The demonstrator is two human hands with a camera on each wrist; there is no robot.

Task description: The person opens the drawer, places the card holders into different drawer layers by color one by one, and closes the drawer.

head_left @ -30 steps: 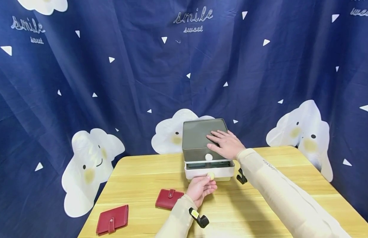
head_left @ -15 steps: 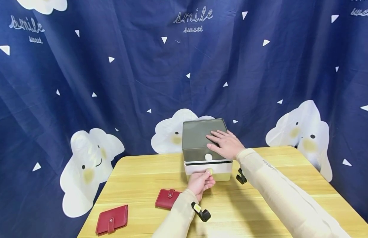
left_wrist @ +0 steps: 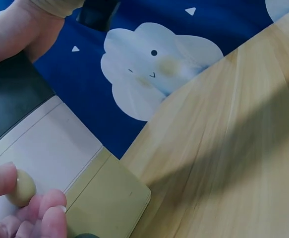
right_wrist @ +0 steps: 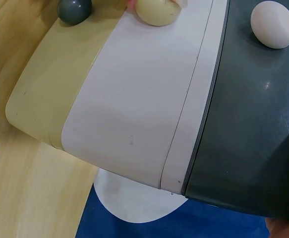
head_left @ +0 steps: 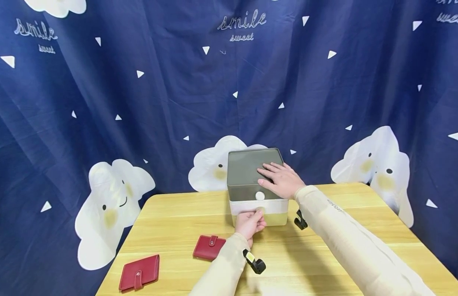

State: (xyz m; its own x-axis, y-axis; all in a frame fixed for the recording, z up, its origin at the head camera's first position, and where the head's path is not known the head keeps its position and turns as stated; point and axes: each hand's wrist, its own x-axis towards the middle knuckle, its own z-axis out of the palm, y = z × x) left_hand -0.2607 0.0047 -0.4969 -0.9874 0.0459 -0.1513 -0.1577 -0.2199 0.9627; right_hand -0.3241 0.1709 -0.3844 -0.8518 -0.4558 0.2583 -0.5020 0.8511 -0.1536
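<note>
Grey-topped box [head_left: 247, 190] stands near twelve o'clock on the table [head_left: 177, 218], head view, left hand [head_left: 248, 224] near its six, right hand [head_left: 282, 181] laid flat on top. Left-wrist view: that first hand pinches a yellow knob [left_wrist: 25, 189]. Right-wrist view: smooth, likely light and stiff; best gripped by the knob.

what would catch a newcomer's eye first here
Probably the dark blue curtain with white cloud prints, filling the background behind the table. Next, the three-coloured box near the table's far edge, the left hand pinching its yellowish knob, the right hand resting on its dark top. Two red wallets lie left of it.
</note>
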